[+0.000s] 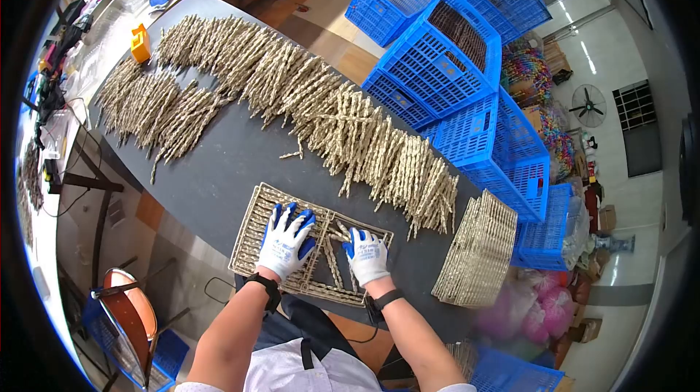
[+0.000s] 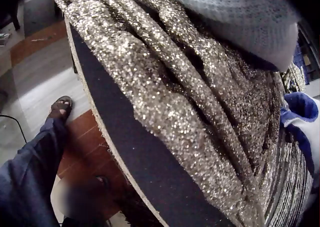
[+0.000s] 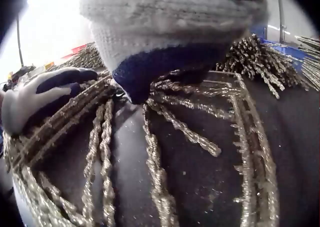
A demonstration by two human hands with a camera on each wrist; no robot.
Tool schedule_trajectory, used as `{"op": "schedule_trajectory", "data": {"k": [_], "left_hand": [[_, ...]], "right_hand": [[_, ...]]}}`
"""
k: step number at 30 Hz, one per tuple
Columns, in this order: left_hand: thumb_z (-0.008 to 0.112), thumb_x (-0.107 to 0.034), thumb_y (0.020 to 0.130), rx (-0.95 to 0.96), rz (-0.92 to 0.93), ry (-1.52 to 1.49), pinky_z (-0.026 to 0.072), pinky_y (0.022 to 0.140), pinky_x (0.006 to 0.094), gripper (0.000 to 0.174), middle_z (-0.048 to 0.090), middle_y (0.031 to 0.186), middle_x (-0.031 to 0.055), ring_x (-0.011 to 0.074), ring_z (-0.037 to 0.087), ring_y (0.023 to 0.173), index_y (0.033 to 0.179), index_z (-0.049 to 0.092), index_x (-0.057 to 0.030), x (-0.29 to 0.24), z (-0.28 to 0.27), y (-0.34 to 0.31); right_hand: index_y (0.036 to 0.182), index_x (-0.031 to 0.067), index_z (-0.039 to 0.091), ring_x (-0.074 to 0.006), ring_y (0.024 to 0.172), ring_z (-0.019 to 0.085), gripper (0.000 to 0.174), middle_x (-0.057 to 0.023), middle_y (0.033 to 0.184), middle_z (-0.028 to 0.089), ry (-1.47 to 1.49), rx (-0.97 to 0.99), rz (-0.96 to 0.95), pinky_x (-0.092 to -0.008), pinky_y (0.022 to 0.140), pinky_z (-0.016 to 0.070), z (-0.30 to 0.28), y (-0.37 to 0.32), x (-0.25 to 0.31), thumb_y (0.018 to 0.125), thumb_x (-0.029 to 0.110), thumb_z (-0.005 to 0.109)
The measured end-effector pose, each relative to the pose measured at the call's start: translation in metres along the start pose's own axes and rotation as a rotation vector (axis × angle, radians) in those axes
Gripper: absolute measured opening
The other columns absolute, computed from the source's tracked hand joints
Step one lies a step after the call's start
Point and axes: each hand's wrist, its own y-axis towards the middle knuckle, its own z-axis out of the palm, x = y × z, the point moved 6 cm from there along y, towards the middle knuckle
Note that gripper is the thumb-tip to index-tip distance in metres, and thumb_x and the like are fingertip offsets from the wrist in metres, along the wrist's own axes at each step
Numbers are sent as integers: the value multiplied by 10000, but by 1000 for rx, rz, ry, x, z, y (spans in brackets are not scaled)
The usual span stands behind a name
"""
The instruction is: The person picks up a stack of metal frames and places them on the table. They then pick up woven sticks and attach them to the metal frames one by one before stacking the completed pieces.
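Note:
A flat rectangular frame of gold glitter-covered twisted strips (image 1: pixel 357 222) lies near the table's front edge, split by a middle bar. Close rows of strips fill its left half, where my gloved left hand (image 1: pixel 286 242) rests with fingers spread. Over the right half, my gloved right hand (image 1: pixel 367 255) points its fingers down and grips loose twisted sticks (image 3: pixel 155 162); they fan out from beneath the blue fingertips in the right wrist view. Another loose stick (image 1: pixel 332 264) lies near the middle bar. The left wrist view shows glittering strips (image 2: pixel 125 62) up close below the glove cuff (image 2: pixel 240 17).
Long heaps of twisted sticks (image 1: pixel 284 78) spread along the table's far side. A stack of finished-looking lattice panels (image 1: pixel 475 250) stands at the right end. Blue crates (image 1: pixel 437 64) line the far edge. An orange tape dispenser (image 1: pixel 141 43) sits far left; a chair (image 1: pixel 127 312) stands lower left.

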Motion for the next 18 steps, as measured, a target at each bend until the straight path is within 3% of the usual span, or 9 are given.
{"op": "schedule_trajectory", "data": {"k": [3, 7, 9, 11, 13, 16, 18], "left_hand": [[671, -274, 796, -32, -5, -11, 195, 1149, 551, 501, 523, 1332, 91, 347, 368, 1332, 1257, 569, -110, -1, -2, 0], [675, -269, 791, -57, 6, -18, 195, 1146, 556, 498, 529, 1324, 97, 349, 375, 1325, 1251, 571, -107, 0, -2, -1], [692, -270, 776, -67, 8, -28, 193, 1145, 559, 516, 518, 1335, 103, 356, 369, 1329, 1248, 567, -101, 1, -4, -1], [712, -272, 758, -103, -11, -78, 191, 1141, 567, 543, 504, 1349, 111, 366, 356, 1337, 1249, 560, -99, 0, -13, -1], [733, -285, 744, -121, -12, -13, 179, 1136, 579, 598, 443, 1408, 126, 387, 310, 1360, 1275, 535, -96, -2, -25, -4], [743, -320, 746, -168, -380, 133, 153, 1141, 569, 730, 328, 1470, 204, 443, 247, 1370, 1362, 442, -69, 22, -46, -21], [742, -386, 757, -116, -609, 125, 161, 1147, 525, 843, 346, 1459, 212, 400, 272, 1376, 1415, 347, -37, 45, -39, -44]], "right_hand": [[1198, 134, 578, -310, 888, 634, 396, -119, 1041, 635, 82, 15, 67, -445, 774, 503, 2, 4, 1, 879, 370, 589], [1215, 110, 570, -310, 1018, 582, 424, -120, 1112, 614, 19, 57, 65, -460, 866, 460, -13, -4, 11, 880, 368, 583], [1198, 103, 579, -286, 1038, 560, 419, -108, 1105, 592, -42, -244, -60, -442, 883, 444, -46, -16, 17, 851, 336, 612], [1179, 98, 578, -272, 1035, 553, 410, -93, 1084, 596, 31, -199, -147, -423, 893, 428, -53, -33, 23, 848, 338, 618], [1158, 106, 584, -271, 1004, 571, 400, -88, 1037, 615, 34, 16, -231, -417, 873, 436, -41, -55, 30, 844, 350, 627], [1175, 117, 582, -265, 994, 580, 403, -81, 1016, 621, 60, 234, -361, -419, 844, 449, -1, -88, 46, 865, 375, 598], [1189, 107, 579, -261, 964, 571, 388, -77, 1016, 606, -15, 191, -379, -419, 814, 457, 15, -98, 53, 880, 342, 561]]}}
